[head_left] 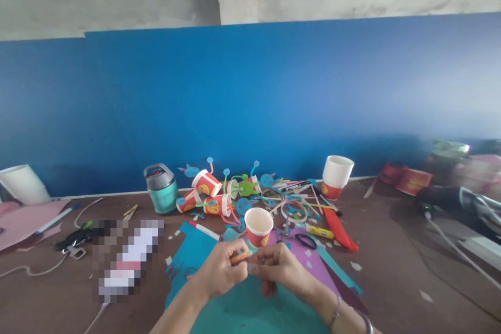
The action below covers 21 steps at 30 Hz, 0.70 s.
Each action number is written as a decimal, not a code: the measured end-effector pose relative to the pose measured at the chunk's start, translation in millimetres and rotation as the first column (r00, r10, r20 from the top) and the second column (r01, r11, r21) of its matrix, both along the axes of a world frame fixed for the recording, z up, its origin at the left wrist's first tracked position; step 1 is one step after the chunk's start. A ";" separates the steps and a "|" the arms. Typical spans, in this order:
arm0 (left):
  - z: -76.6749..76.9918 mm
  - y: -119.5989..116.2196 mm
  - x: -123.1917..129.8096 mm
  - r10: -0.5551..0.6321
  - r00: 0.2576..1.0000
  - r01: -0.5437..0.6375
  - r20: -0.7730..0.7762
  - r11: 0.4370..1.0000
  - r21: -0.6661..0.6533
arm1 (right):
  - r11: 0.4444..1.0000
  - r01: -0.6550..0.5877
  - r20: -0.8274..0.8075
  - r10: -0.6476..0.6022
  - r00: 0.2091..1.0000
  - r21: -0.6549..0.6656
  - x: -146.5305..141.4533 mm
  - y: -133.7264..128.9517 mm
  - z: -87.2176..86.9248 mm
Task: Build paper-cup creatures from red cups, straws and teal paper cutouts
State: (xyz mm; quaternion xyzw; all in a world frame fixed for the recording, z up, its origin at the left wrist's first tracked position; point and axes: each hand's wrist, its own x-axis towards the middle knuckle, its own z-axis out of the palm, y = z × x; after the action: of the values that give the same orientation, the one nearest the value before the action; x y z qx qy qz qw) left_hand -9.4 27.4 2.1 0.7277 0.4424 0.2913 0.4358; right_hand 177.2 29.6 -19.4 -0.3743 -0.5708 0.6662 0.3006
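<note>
My left hand (226, 268) is closed in a pinch around a thin orange strip (240, 257) with a green tip. Close beside it, my right hand (280, 267) has its fingertips pressed together near the end of that strip. Something small and pale shows between the two hands, too small to name. Just beyond my fingers a red and white paper cup (259, 223) stands upright. Below my hands lies teal paper (250, 309), with a purple sheet (299, 257) to the right.
Decorated paper cups (206, 183) lie piled at the back, left of stacked cups (337, 175). Scissors (306, 241), a yellow glue stick (320, 231), a red marker (205, 230) and paper scraps lie around. A teal flask (161, 190) stands left; a cable (464, 250) runs right.
</note>
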 end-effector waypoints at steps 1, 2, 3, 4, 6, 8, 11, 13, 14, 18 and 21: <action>0.9 0.1 0.0 0.018 1.000 -0.018 -0.006 1.000 0.011 | 1.000 -0.002 -0.006 0.002 1.000 0.000 0.0 0.0 0.8; 2.2 0.0 0.1 0.027 1.000 -0.027 -0.005 1.000 0.013 | 1.000 -0.004 -0.015 0.004 1.000 -0.001 0.2 0.1 1.5; 3.7 -0.3 0.1 0.026 1.000 -0.026 0.003 1.000 0.007 | 1.000 -0.003 -0.028 0.003 1.000 -0.003 0.5 0.4 1.8; 5.0 -0.7 0.2 0.016 1.000 -0.015 0.016 1.000 -0.007 | 1.000 0.000 -0.041 0.000 0.999 -0.006 0.9 0.9 1.7; 6.5 -1.6 0.8 -0.007 0.999 0.008 0.034 0.999 -0.034 | 1.000 0.006 -0.062 -0.007 0.998 -0.012 1.7 2.0 0.8; 5.7 -2.2 1.8 0.002 1.000 -0.001 0.026 0.999 -0.037 | 1.000 0.008 -0.066 -0.009 0.998 -0.014 2.2 2.8 -0.1; 1.9 -1.7 3.2 0.014 1.000 -0.014 0.009 1.000 -0.028 | 0.999 0.020 -0.046 -0.021 0.999 -0.031 2.0 2.7 0.2; -0.2 -1.0 3.7 0.016 1.000 -0.016 0.005 1.000 -0.015 | 0.999 0.030 -0.033 -0.031 0.999 -0.040 1.7 2.4 1.1; -0.9 -0.7 3.7 0.020 1.000 -0.020 0.002 1.000 -0.004 | 0.999 0.032 -0.033 -0.033 0.999 -0.041 1.6 2.3 1.4; -0.9 -0.7 3.1 0.023 1.000 -0.023 0.015 1.000 0.018 | 0.999 0.024 -0.035 -0.026 0.999 -0.035 2.1 2.9 0.3; 0.2 -1.9 3.0 0.014 1.000 -0.014 0.026 1.000 0.012 | 0.999 0.020 -0.013 -0.020 1.000 -0.029 2.6 3.4 -1.0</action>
State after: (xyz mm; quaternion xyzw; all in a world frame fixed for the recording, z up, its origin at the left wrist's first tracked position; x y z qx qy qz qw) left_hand -6.4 25.5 2.3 0.7233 0.4398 0.3066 0.4351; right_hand 179.8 33.0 -20.3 -0.3796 -0.5553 0.6739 0.3056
